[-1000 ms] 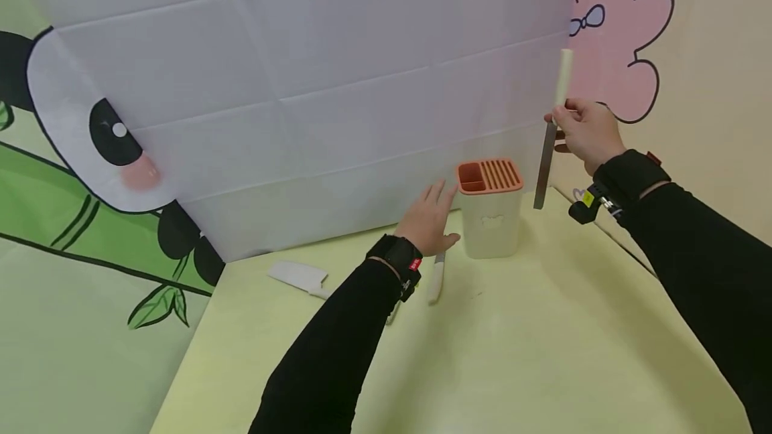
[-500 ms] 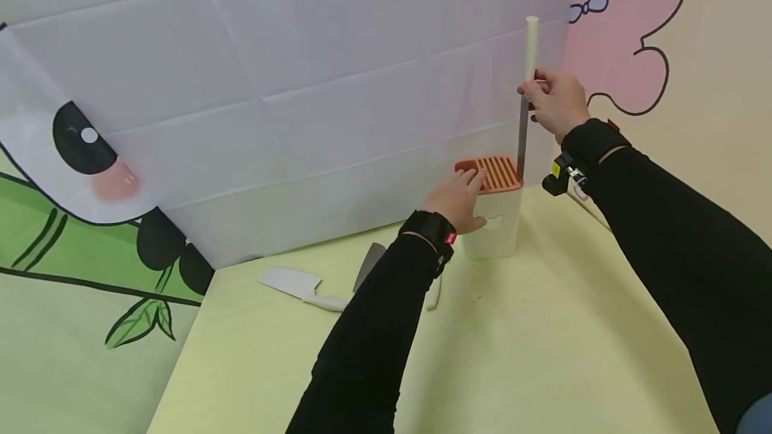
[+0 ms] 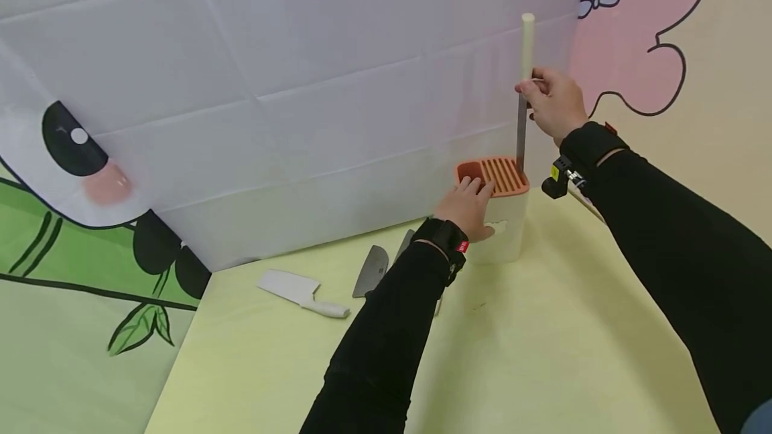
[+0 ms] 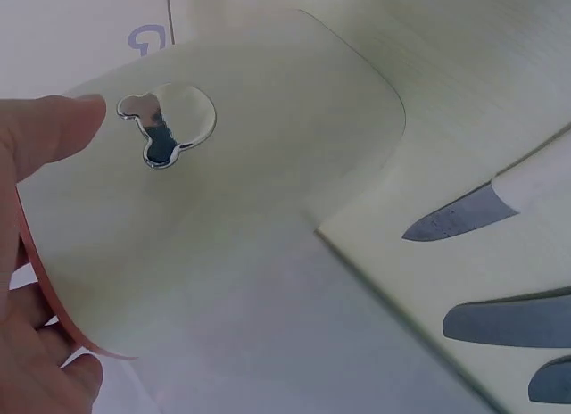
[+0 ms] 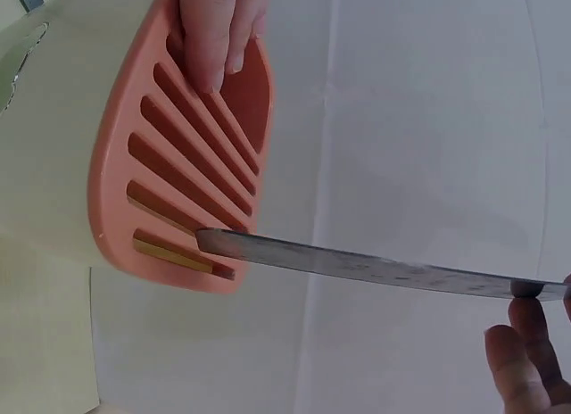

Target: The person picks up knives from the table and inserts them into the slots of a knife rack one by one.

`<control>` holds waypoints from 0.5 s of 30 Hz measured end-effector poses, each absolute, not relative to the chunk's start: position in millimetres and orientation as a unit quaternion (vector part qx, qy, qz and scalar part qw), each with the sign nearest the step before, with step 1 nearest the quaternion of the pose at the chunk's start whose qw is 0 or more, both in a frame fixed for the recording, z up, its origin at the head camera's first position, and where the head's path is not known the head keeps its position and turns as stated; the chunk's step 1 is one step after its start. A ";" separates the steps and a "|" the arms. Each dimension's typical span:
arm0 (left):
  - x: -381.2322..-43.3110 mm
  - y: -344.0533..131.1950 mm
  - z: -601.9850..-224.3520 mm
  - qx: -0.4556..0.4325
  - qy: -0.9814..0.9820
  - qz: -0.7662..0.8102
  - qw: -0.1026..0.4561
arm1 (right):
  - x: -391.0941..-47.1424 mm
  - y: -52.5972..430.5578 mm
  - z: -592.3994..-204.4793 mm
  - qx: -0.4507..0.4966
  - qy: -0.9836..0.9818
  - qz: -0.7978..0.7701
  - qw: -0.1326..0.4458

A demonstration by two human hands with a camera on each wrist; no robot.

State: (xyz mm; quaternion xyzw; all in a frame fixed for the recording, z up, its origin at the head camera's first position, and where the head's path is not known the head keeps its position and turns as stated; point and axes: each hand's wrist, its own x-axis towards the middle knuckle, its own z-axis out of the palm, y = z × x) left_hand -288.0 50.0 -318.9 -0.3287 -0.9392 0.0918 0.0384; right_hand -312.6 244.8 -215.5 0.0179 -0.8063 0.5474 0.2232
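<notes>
A cream knife holder [image 3: 509, 236] with an orange slotted top [image 5: 103, 191] stands upright on the table by the backdrop. My left hand [image 3: 467, 209] grips its left side, fingers over the rim and thumb along the front, as the left wrist view also shows. Above the holder, my right hand [image 3: 555, 102] pinches a long knife [image 3: 527, 52] where its pale handle meets the blade. The handle points up, the blade down. In the right wrist view the blade [image 5: 357, 267] has its tip right at the slots near one end of the orange top.
A white cleaver [image 3: 289, 285] lies on the table [image 3: 543, 353] at left. Dark-bladed knives, one blade [image 3: 370, 270] in plain sight, lie partly hidden behind my left forearm. A white backdrop [image 3: 338, 139] rises just behind the holder.
My left hand has moved right and up from above the table onto the holder's rim. The right hand has brought the knife left, from beside the holder to over its slots.
</notes>
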 end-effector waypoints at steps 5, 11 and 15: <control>-284.8 50.4 -320.1 -0.321 -0.943 0.085 0.031 | -310.5 244.2 -212.2 0.024 -0.804 0.553 0.218; -284.0 52.1 -320.7 -0.311 -0.947 0.080 0.027 | -310.6 241.5 -222.2 0.016 -0.825 0.523 0.213; -280.5 52.1 -319.4 -0.307 -0.948 0.077 0.036 | -311.9 239.5 -235.3 0.021 -0.840 0.503 0.204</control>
